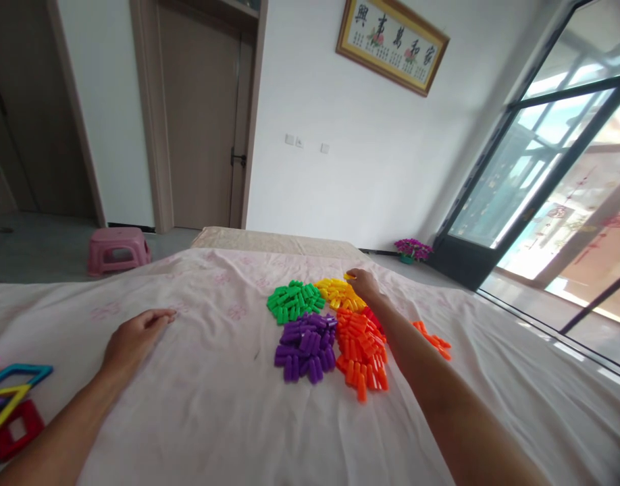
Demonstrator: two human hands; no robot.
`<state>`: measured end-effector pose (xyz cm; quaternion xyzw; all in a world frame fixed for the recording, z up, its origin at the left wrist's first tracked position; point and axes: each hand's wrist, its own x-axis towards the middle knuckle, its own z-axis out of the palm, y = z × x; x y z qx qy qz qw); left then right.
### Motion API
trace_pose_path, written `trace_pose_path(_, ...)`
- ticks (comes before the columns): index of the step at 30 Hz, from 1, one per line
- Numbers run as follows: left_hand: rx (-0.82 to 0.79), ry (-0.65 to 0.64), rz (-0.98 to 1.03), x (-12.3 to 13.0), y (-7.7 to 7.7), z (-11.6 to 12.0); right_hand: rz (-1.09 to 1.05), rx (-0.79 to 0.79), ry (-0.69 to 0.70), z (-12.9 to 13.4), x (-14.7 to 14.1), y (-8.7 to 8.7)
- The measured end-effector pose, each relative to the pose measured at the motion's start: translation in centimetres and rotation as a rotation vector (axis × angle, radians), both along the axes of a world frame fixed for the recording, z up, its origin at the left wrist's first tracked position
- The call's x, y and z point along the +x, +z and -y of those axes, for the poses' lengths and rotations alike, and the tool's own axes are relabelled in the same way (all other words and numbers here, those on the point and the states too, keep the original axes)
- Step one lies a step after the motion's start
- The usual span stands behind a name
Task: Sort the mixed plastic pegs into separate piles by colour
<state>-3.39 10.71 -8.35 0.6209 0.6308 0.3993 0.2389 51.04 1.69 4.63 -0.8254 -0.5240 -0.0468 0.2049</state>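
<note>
My right hand (365,283) pinches a small yellow plastic piece (349,277) at the far edge of the yellow pile (335,291). Beside that pile lie green pieces (294,300), purple pieces (307,345) and orange pieces (360,344), each colour heaped together. Some red pieces (374,320) show at the edge of my right forearm, which hides part of them. A few more orange pieces (434,339) lie apart, to the right of the forearm. On the cloth to the left rests my left hand (136,337), its fingers curled together and nothing visible in them.
A pale flowered cloth (203,398) covers the table. Coloured frame-shaped tiles, a red one (20,428) among them, lie at the left edge. Beyond the table stand a pink stool (118,250) and a pot of purple flowers (412,250). Glass doors (523,175) are on the right.
</note>
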Motion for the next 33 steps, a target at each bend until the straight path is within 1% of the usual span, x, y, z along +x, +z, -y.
trace_pose_path(5,-0.020,-0.009,-0.008,0.1,-0.2,-0.2,0.016,-0.073,-0.057,-1.9,1.1,-1.0)
trace_pose_path(8,-0.003,-0.009,0.005,0.2,-0.3,-0.3,0.033,-0.088,-0.058,-2.1,1.4,-1.1)
trace_pose_path(10,0.008,-0.013,0.011,0.5,0.0,0.1,0.046,-0.088,-0.050,-1.8,1.4,-1.0)
trace_pose_path(12,0.018,-0.019,-0.011,0.9,0.6,0.7,0.065,-0.056,-0.026,-1.6,1.1,-0.9)
trace_pose_path(14,0.036,-0.046,-0.045,1.3,1.2,1.2,0.098,0.061,0.052,-1.3,-0.1,-1.1)
trace_pose_path(16,0.042,-0.045,-0.068,1.5,1.7,1.5,0.045,0.194,0.185,-0.5,-2.7,-1.6)
trace_pose_path(17,0.041,-0.047,-0.079,1.6,1.8,1.6,-0.005,0.250,0.265,0.4,-4.7,-2.0)
trace_pose_path(18,0.040,-0.049,-0.092,1.6,1.9,1.6,-0.060,0.273,0.361,1.5,-7.1,-2.4)
trace_pose_path(19,0.038,-0.052,-0.105,1.7,2.0,1.7,-0.114,0.271,0.454,2.8,-9.7,-2.9)
trace_pose_path(22,0.032,-0.079,-0.142,1.9,1.9,2.3,-0.199,0.188,0.776,7.5,-18.1,-4.7)
trace_pose_path(23,0.030,-0.098,-0.154,2.1,2.0,2.6,-0.211,0.160,0.856,9.0,-20.6,-5.3)
trace_pose_path(25,0.023,-0.155,-0.182,2.2,2.3,3.4,-0.217,0.111,0.952,11.3,-24.4,-6.7)
trace_pose_path(27,0.016,-0.229,-0.220,1.9,3.1,4.2,-0.200,0.078,0.997,12.8,-26.6,-7.9)
trace_pose_path(29,0.013,-0.291,-0.272,0.7,4.4,5.0,-0.164,0.064,1.010,13.4,-27.6,-8.8)
trace_pose_path(31,0.017,-0.309,-0.339,-1.8,6.1,5.7,-0.120,0.064,1.006,13.6,-27.9,-9.3)
trace_pose_path(33,0.019,-0.256,-0.420,-5.4,7.7,6.3,-0.083,0.064,0.994,13.6,-27.9,-9.6)
